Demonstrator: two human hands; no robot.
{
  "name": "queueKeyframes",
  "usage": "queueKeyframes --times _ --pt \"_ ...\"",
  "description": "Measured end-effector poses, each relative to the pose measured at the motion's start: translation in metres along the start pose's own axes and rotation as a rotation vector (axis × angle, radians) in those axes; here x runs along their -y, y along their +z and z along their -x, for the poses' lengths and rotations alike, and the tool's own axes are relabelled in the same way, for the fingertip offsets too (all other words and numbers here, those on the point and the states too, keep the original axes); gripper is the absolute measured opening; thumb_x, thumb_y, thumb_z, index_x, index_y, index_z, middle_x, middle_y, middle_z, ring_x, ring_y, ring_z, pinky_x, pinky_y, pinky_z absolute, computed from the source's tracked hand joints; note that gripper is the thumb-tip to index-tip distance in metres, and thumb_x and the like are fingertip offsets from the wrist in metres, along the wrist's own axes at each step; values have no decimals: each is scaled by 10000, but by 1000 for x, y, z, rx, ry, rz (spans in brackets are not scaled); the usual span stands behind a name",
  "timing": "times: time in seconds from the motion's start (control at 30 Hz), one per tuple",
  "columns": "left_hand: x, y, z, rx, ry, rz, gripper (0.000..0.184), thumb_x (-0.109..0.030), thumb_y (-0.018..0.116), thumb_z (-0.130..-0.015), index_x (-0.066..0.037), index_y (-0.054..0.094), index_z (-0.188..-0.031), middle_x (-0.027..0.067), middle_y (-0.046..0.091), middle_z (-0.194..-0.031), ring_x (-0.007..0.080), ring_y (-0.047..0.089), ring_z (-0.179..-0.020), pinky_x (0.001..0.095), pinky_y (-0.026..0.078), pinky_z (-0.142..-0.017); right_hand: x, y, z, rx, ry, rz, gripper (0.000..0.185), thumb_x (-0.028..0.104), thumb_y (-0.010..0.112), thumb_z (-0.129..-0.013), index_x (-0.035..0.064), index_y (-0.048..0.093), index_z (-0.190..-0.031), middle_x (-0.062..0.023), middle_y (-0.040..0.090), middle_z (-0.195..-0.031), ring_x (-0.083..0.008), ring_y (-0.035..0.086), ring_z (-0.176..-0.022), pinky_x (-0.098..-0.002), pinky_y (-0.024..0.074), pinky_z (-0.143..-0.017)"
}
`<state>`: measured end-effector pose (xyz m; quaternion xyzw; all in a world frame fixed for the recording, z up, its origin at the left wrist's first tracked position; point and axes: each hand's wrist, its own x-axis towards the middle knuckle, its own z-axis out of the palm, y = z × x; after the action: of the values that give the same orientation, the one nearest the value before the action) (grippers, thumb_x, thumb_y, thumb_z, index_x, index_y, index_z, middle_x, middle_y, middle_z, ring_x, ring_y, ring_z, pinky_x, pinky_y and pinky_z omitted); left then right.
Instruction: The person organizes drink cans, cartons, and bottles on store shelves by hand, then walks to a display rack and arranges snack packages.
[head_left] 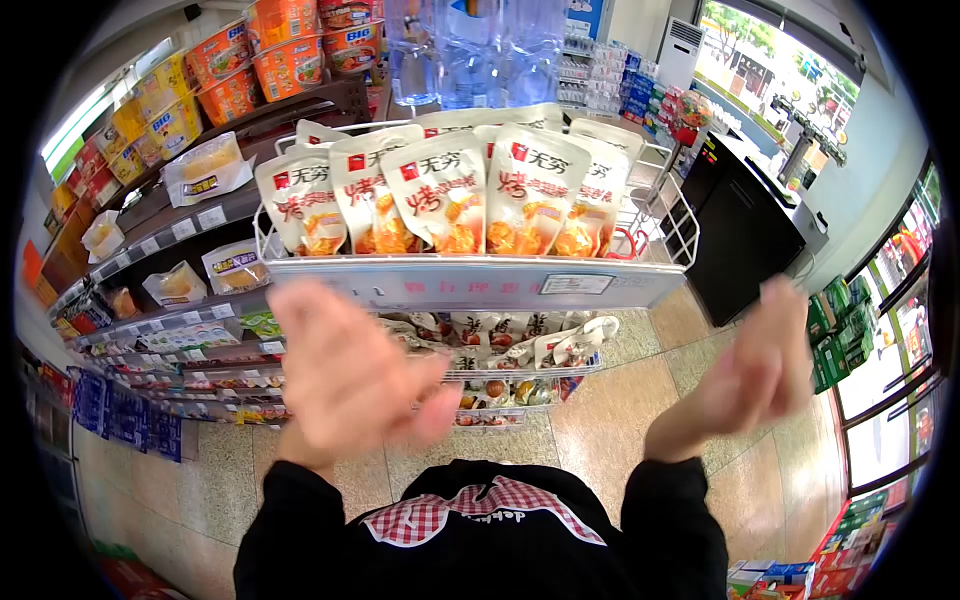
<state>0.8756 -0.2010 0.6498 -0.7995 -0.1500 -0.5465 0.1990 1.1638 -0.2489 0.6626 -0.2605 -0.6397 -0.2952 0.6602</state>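
My left hand (350,375) is raised in front of the left part of a white wire rack's front panel (480,287), smeared by motion. I see no object in it, but the blur hides how its fingers are set. Off to the right, past the rack's corner, my right hand (748,370) hangs over the floor, also blurred, and nothing can be made out in it. Several white snack pouches (437,193) with red and black lettering and orange food pictures stand upright in the rack's top basket.
Lower baskets (500,350) hold more packets. Shelves (150,235) with wrapped bread line the left, under orange noodle tubs (286,67). Bottled water (475,50) stands behind the rack. A black counter (745,220) is at right; tiled floor (620,400) lies below.
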Motion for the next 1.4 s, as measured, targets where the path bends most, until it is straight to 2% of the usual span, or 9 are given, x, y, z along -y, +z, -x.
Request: queueKeyframes --times 0.17,0.3,0.43,0.5,0.57,0.67,0.73,1.13,1.4 --pt "-7 -14 69 -63 -234 252 410 -211 658 -806 -98 398 -510 -19 363 -497 156 320 -448 332 265 -559 35 -1 61 -159 132 -109 350 157 489 -780 115 315 -479 -6 277 -475 -148 251 -491 -356 267 -586" --pt "3 -29 88 -211 -377 329 401 -274 597 -863 -103 475 -521 -22 410 -514 160 374 -490 347 277 -598 49 13 81 -139 435 -139 339 140 478 -779 108 316 -484 -7 260 -459 -135 246 -489 -352 270 -602" --pt "-6 -55 77 -411 -331 587 377 -457 553 -932 -133 692 -798 0 623 -854 185 540 -743 394 360 -730 90 22 73 -353 327 -391 153 223 499 -871 96 572 -828 -63 530 -639 -162 468 -560 -364 362 -726" --pt "-11 -75 72 -441 -246 979 482 -545 568 -914 -113 617 -1122 35 549 -1204 239 480 -1080 452 337 -916 128 34 61 -504 153 -754 474 432 638 -863 244 602 -1296 -26 591 -1016 -221 588 -922 -435 367 -1023" --pt "-8 -91 65 -424 -176 747 715 -599 504 -922 -69 440 -1399 64 369 -1470 281 329 -1341 518 234 -1067 158 55 29 -508 -47 -952 533 469 548 -940 162 531 -1375 -96 598 -1257 -258 529 -1259 -585 263 -1163" --pt "-5 -88 55 -480 -162 -785 750 -582 299 -993 -71 196 -1531 48 114 -1608 258 123 -1471 555 66 -1132 174 80 -1 -325 -311 -1103 567 457 487 -979 272 349 -1497 54 293 -1535 -124 230 -1441 -550 97 -1196" --pt "-12 -84 47 -429 -172 -1297 786 -589 240 -1007 -62 101 -1573 52 30 -1653 263 65 -1506 553 15 -1156 184 72 -4 -210 -405 -992 615 446 452 -1000 320 214 -1554 114 119 -1637 -44 67 -1498 -532 8 -1205" --pt "-70 -85 21 -378 -254 -1214 876 -626 306 -968 17 155 -1543 192 110 -1616 382 113 -1451 501 35 -1160 216 -16 -26 8 -578 -497 691 508 384 -1001 286 85 -1583 143 5 -1643 3 -64 -1482 -451 -75 -1208" --pt "-162 -39 -37 -370 -200 -1113 812 -588 219 -991 -9 137 -1555 86 135 -1630 289 103 -1488 534 2 -1150 228 -118 -37 6 -603 -311 623 508 268 -1032 234 144 -1578 117 81 -1643 -32 12 -1496 -435 -52 -1206"
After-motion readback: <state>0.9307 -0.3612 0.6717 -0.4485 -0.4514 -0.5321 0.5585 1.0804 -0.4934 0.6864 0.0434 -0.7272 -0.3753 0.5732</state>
